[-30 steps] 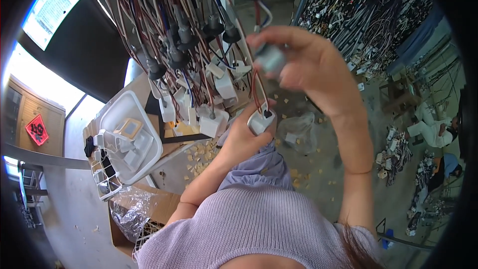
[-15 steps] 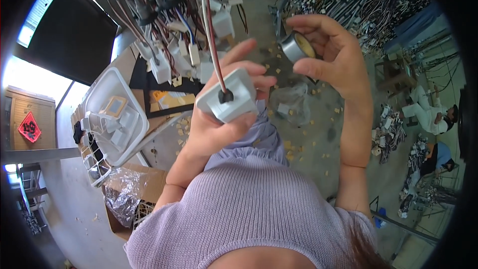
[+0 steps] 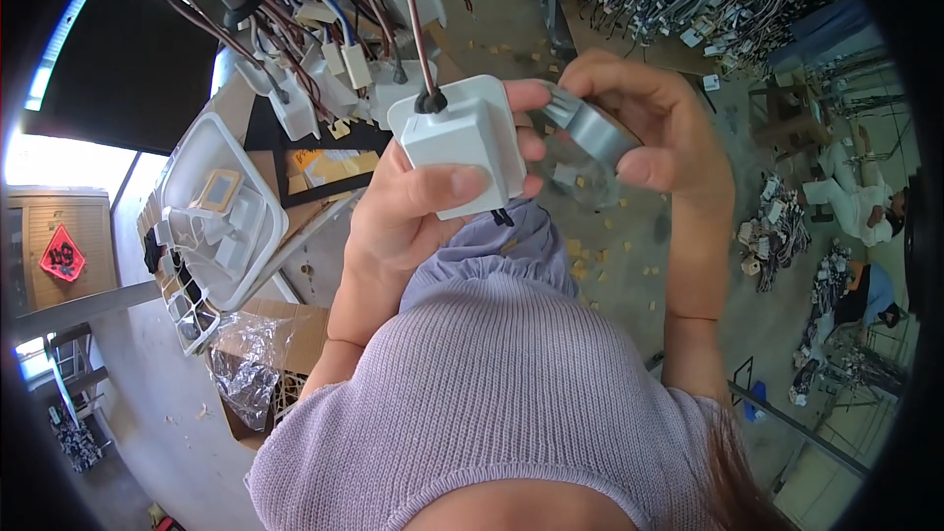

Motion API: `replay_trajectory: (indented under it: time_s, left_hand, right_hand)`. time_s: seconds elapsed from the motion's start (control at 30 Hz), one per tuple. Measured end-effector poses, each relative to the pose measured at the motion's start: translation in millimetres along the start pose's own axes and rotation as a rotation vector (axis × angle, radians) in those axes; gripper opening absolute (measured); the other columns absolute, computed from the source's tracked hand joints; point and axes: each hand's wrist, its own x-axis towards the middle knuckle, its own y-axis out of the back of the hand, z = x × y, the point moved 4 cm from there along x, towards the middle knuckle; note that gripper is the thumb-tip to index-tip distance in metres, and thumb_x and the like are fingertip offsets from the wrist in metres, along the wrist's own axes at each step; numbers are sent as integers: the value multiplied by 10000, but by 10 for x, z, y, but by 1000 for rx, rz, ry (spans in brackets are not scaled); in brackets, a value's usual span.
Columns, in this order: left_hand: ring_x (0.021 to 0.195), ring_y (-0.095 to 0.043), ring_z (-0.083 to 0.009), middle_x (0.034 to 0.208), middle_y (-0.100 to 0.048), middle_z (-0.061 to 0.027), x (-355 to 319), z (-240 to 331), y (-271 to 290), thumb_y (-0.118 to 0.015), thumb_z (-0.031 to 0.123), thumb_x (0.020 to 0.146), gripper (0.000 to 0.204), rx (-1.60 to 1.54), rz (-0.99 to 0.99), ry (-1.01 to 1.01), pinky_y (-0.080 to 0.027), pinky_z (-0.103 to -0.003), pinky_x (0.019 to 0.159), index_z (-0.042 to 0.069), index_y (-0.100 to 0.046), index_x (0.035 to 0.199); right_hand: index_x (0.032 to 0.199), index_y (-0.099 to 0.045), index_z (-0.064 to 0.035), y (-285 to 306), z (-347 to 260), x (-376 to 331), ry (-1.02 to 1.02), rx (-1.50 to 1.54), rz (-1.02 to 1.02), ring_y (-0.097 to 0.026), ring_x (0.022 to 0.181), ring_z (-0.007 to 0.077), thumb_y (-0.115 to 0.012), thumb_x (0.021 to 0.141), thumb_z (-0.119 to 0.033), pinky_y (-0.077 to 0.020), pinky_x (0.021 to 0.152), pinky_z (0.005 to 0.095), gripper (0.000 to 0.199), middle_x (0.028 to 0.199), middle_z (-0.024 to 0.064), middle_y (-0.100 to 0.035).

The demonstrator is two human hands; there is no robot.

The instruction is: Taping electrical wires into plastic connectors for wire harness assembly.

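My left hand (image 3: 383, 211) is closed round a white plastic housing (image 3: 457, 147), its thumb lying across the front and its fingers behind. A reddish-brown and white wire (image 3: 414, 25) runs up from a black grommet or knot at the top of the housing. Below the housing a short black piece (image 3: 503, 218) sticks out. Just to the right, my right hand (image 3: 674, 133) grips a roll of silver-grey tape (image 3: 600, 136) between thumb and fingers. A short length of tape (image 3: 560, 106) reaches from the roll towards my left index fingertip; whether it sticks there I cannot tell.
Several similar white housings (image 3: 290, 108) hang on bundled wires at the upper left. Below them stands a white basin (image 3: 280, 202) of parts, near a cardboard box (image 3: 313, 334). Cables are heaped (image 3: 688, 0) at the upper right. Two people (image 3: 854, 197) sit at the far right.
My left hand has turned the housing, and its thumb now lies over the front. The tape roll has turned and come nearer my body, with a tape end now showing by my left fingers.
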Motion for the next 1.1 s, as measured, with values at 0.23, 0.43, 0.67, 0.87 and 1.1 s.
replay_trajectory:
  time_s: [0.23, 0.43, 0.67, 0.87, 1.1]
  left_hand:
    - [1057, -603, -212, 1186, -589, -162, -6, 70, 24, -594, 0, 753, 492, 466, 243, -255, -484, -327, 910, -47, -502, 1234]
    - [968, -606, -173, 1060, -632, -93, -41, 8, -25, -612, -22, 725, 518, 1037, 259, -409, -456, -277, 861, 20, -505, 1229]
    - [1000, -612, -306, 1107, -608, -142, -42, 1, 64, -641, -15, 648, 591, 1079, 202, -403, -477, -339, 863, 34, -518, 1224]
    - [1024, -595, -325, 1116, -594, -148, -53, 28, 76, -664, -5, 629, 603, 1131, 192, -447, -473, -353, 875, 36, -519, 1213]
    - [1020, -580, -338, 1098, -586, -149, -69, 31, 39, -674, -17, 602, 611, 1150, 235, -484, -470, -359, 869, 38, -523, 1191]
  right_hand:
    - [1082, -579, -4, 96, -94, -154, -91, -92, 366, -591, 848, 104, -831, 675, -174, -480, 736, 236, 508, 940, 36, -606]
    - [1055, -592, 0, -314, -240, 96, -32, -737, 259, -535, 865, 99, -887, 549, -136, -419, 781, 232, 602, 949, 13, -547]
    - [1019, -638, -16, -380, -230, 195, -87, -740, 106, -524, 874, 114, -901, 531, -199, -403, 784, 239, 584, 938, 19, -526]
    - [1032, -633, -4, -410, -217, 255, -79, -731, -100, -536, 956, 163, -810, 556, -179, -410, 850, 277, 537, 1017, 55, -538]
    - [1111, -616, 3, -413, -132, 290, -93, -604, -76, -533, 1052, 194, -682, 568, -161, -387, 954, 301, 571, 1106, 86, -537]
